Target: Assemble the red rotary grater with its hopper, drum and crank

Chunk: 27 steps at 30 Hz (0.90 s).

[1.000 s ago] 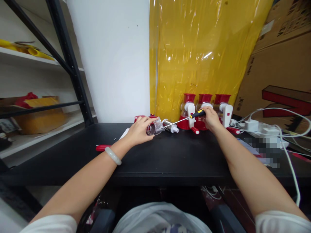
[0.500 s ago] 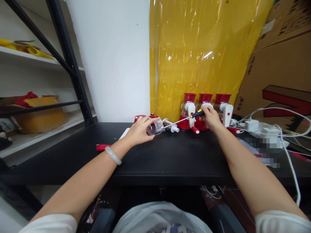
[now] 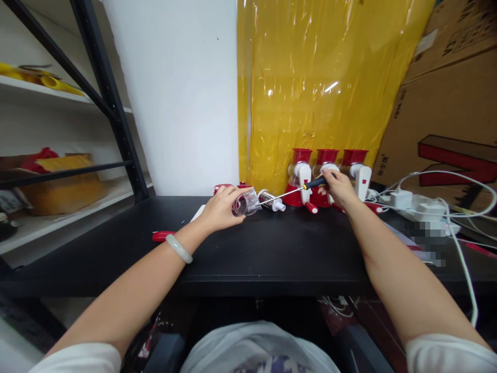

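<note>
My left hand [image 3: 223, 208] is closed around a clear plastic housing [image 3: 247, 203], which lies on its side with its round opening toward me. In my right hand [image 3: 338, 187] is a screwdriver [image 3: 316, 182] with a black and yellow handle. Its long metal shaft points left, and the tip is at the right side of the housing; whether it sits in a screw I cannot tell. Just behind the shaft lies a metal grater drum [image 3: 271, 200] with a white end. Red parts [image 3: 222, 187] are partly hidden behind my left hand.
Several red and white rotary graters [image 3: 302, 176] stand at the back of the black table [image 3: 248, 259]. A red-handled crank [image 3: 163, 236] lies by my left wrist. White cables and chargers [image 3: 430, 210] are on the right, before a large cardboard box [image 3: 454, 119]. Shelves [image 3: 58, 207] stand left.
Both hands hold nearly the same pose. The screwdriver handle looks slightly turned in my right hand, and the housing has tilted a little. The whole view has shifted slightly.
</note>
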Tool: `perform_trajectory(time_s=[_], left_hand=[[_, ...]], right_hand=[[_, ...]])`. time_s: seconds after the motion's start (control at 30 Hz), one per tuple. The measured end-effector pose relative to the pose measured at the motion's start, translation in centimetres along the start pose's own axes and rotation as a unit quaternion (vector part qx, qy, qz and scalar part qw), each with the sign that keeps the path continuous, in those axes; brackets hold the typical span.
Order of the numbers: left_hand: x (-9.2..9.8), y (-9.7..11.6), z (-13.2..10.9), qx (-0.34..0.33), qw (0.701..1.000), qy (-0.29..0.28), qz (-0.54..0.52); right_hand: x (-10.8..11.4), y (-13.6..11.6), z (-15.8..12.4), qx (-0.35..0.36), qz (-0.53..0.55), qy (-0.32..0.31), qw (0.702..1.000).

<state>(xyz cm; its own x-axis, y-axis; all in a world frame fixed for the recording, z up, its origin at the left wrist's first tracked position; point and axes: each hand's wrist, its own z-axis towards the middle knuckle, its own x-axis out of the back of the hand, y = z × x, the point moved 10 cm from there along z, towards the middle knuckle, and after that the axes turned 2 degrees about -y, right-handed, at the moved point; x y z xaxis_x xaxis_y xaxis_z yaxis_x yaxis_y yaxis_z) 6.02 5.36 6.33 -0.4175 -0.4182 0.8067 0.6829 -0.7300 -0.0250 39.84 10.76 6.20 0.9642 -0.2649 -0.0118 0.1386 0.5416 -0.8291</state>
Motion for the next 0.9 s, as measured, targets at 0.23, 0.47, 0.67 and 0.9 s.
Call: perform_trajectory(time_s=[0.23,0.47,0.67,0.9], left_hand=[[-0.1,-0.1,-0.1,-0.002,1.0,-0.002,0.003],[-0.1,0.1,-0.2,-0.007,1.0,-0.001,0.008],[-0.1,0.2,-0.1,-0.01,1.0,-0.001,0.007],[0.0,0.2,-0.1,-0.009,1.0,0.002,0.011]], right_hand=[[-0.5,0.9,0.2,-0.037,0.102,-0.024,0.994],[-0.1,0.5,0.0,-0.016,0.033,0.005,0.999],[-0.1,1.9,0.1,-0.063,0.023,0.002,0.998],[-0.3,1.2,0.0,-0.039,0.017,-0.002,0.999]])
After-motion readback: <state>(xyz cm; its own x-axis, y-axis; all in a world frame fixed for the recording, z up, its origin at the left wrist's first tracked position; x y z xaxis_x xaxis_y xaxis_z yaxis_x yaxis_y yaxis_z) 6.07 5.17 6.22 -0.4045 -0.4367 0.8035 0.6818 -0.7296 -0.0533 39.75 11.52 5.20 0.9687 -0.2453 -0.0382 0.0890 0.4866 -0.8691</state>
